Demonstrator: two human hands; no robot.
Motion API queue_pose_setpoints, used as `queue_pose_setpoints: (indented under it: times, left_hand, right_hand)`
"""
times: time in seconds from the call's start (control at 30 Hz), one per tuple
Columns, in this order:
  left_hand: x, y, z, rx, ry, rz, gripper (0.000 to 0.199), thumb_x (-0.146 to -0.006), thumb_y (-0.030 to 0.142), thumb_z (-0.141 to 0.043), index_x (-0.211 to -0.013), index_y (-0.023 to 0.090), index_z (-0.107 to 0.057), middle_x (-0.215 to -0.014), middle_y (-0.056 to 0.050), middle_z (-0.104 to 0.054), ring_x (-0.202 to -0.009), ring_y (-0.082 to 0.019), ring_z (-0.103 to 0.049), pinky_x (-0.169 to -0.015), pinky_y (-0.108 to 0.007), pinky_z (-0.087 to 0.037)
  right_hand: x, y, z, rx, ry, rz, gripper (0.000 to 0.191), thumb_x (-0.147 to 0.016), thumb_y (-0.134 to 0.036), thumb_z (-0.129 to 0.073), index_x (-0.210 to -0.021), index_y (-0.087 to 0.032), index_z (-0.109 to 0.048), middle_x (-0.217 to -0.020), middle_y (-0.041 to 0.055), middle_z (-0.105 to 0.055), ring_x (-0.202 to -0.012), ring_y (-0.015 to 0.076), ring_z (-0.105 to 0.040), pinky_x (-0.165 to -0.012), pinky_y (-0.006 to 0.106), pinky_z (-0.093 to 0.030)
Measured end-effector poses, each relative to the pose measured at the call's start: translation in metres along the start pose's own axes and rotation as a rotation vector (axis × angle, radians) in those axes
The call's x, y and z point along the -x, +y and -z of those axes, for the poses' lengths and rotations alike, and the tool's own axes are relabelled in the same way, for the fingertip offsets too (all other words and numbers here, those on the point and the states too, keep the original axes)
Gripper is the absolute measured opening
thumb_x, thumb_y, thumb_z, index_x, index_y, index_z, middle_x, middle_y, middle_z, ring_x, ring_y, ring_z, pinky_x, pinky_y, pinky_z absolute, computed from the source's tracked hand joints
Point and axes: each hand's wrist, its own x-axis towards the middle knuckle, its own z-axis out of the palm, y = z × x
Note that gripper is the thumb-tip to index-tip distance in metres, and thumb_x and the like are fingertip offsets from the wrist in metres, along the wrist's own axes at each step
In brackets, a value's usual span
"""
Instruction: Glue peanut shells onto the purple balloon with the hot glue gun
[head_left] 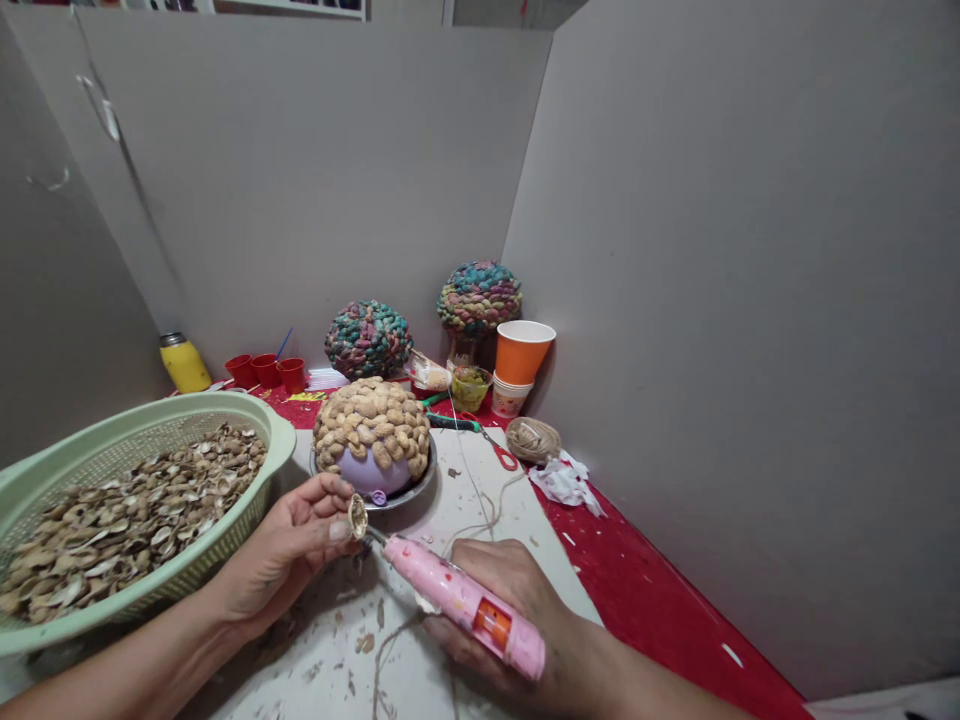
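Note:
My left hand [304, 540] pinches a half peanut shell [358, 516], its hollow side facing right. My right hand [510, 590] is wrapped round a pink glue gun [457, 595], whose metal nozzle points left and reaches the shell; whether they touch is hard to tell. Just beyond my hands, a purple balloon [369, 473] sits in a metal bowl [420, 485]. Tan peanut shells [371, 420] cover its top and sides, and its lower front is bare purple, with the knot at the bottom.
At the left is a green basket [281, 440] of loose shells. Behind stand two colourful shell-covered balls [367, 338], red cups [266, 370], a yellow bottle [184, 362] and an orange cup [523, 350]. Scissors [504, 455], twine [533, 440] and crumpled tissue [566, 482] lie right of the bowl.

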Motion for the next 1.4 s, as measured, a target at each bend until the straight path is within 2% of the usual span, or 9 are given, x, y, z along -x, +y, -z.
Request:
queue_pose_setpoints:
  times: [0.2,0.77,1.07,1.4]
  left_hand:
    - [0.0,0.001,0.0,0.007,0.013,0.0,0.031,-0.067,0.016,-0.084,-0.091,0.018,-0.065,-0.086,-0.001,-0.062,-0.076,-0.011,-0.058,-0.072,-0.023,-0.052]
    - [0.0,0.001,-0.002,-0.007,0.04,0.012,0.034,-0.064,0.017,-0.085,-0.09,0.017,-0.064,-0.084,-0.001,-0.062,-0.074,-0.011,-0.058,-0.069,-0.023,-0.051]
    - [0.001,-0.006,0.003,-0.089,-0.024,0.011,0.029,-0.07,0.017,-0.081,-0.093,0.018,-0.064,-0.087,-0.003,-0.064,-0.077,-0.013,-0.059,-0.074,-0.025,-0.048]
    - [0.002,-0.011,0.004,-0.168,-0.024,0.002,0.032,-0.066,0.019,-0.083,-0.091,0.018,-0.064,-0.083,0.0,-0.063,-0.073,-0.011,-0.056,-0.069,-0.021,-0.044]
  right_hand:
    - [0.002,0.001,-0.002,0.015,0.036,0.025,0.049,-0.105,-0.049,-0.03,-0.067,-0.019,-0.037,-0.061,-0.003,-0.041,-0.052,0.0114,-0.038,-0.053,0.027,-0.027]
    - [0.001,0.001,-0.002,-0.035,0.008,0.037,0.047,-0.104,-0.05,-0.03,-0.069,-0.02,-0.037,-0.061,-0.0027,-0.041,-0.051,0.0118,-0.036,-0.051,0.027,-0.026]
    - [0.001,0.004,-0.002,-0.082,0.026,0.011,0.043,-0.104,-0.045,-0.032,-0.07,-0.019,-0.041,-0.064,-0.0002,-0.045,-0.054,0.0135,-0.039,-0.053,0.028,-0.027]
    - [0.001,0.002,-0.002,-0.106,0.013,-0.036,0.044,-0.103,-0.048,-0.033,-0.071,-0.019,-0.043,-0.064,0.0004,-0.047,-0.055,0.0141,-0.041,-0.054,0.028,-0.029]
